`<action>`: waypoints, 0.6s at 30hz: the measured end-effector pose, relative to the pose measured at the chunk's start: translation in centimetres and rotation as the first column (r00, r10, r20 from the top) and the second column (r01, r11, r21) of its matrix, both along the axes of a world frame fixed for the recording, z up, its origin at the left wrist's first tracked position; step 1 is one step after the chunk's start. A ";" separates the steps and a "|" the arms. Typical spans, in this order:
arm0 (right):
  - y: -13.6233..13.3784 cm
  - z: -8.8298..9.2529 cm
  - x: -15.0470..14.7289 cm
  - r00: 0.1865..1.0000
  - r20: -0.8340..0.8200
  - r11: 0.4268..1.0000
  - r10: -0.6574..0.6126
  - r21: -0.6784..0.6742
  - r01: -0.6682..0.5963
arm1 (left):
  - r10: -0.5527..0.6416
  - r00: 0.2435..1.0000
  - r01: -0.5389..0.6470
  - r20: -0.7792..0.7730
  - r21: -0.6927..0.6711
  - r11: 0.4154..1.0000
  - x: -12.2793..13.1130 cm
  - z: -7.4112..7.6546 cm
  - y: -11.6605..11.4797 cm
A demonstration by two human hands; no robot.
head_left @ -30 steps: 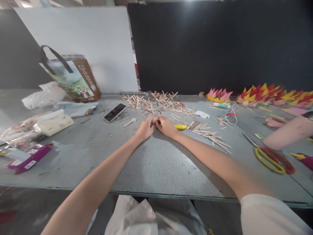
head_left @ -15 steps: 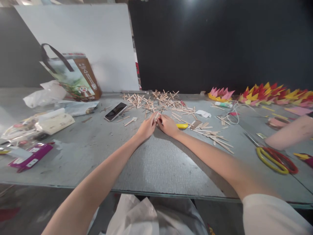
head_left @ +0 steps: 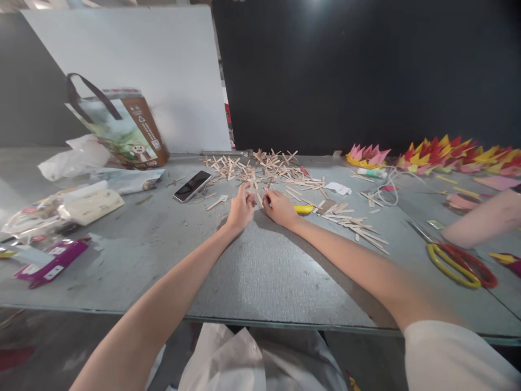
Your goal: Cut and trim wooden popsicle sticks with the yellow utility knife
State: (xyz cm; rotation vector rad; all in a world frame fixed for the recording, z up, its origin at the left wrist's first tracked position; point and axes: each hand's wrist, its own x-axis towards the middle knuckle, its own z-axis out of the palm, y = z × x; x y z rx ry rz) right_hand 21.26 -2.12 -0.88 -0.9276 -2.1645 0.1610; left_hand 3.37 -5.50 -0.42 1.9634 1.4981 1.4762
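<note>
My left hand (head_left: pixel 240 208) and my right hand (head_left: pixel 279 208) rest on the grey table (head_left: pixel 260 271), fingertips close together just in front of a heap of small wooden sticks (head_left: pixel 264 168). Both hands have their fingers curled in a pinch around a short wooden stick piece (head_left: pixel 259 199) between them. A yellow object (head_left: pixel 303 208) lies right behind my right hand. More loose sticks (head_left: pixel 354 222) spread to the right of it.
A phone (head_left: pixel 192 185) lies left of the sticks. A printed bag (head_left: pixel 126 127), plastic wraps and a purple pack (head_left: pixel 51 262) sit at left. Scissors (head_left: pixel 459 263), paper flowers (head_left: pixel 443 152) and another person's arm (head_left: pixel 484 220) are at right.
My hands shifted slightly toward the stick heap; my left hand drew a little apart from the right. The view rose a bit.
</note>
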 end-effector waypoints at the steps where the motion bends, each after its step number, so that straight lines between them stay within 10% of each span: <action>1: 0.0 0.0 0.0 1.000 -0.009 1.000 0.002 -0.003 -0.002 | 0.002 1.000 -0.002 0.011 -0.017 1.000 0.0 0.0 0.0; 18: -0.7 0.6 0.2 0.995 -0.038 0.995 0.088 0.038 -0.087 | -0.293 0.906 0.375 0.306 -0.255 0.891 0.3 -1.1 0.7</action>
